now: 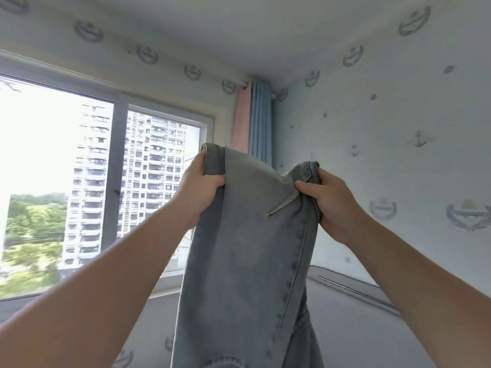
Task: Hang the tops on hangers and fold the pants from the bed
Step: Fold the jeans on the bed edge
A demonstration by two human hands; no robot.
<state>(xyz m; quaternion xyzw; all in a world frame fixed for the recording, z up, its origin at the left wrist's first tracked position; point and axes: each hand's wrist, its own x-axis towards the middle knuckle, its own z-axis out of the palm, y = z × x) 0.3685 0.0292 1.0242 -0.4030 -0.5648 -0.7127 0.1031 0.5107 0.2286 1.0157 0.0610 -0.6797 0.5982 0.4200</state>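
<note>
— Where are the jeans?
— Held up in the air, hanging down between both arms.
— And the grip?
— Left hand clutches one top corner, right hand pinches the other; the cloth sags between them.

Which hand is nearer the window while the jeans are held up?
Left. The left hand grips the jeans on the window side, overlapping its pane in view; the right hand grips the opposite edge, before the wallpapered wall.
</note>
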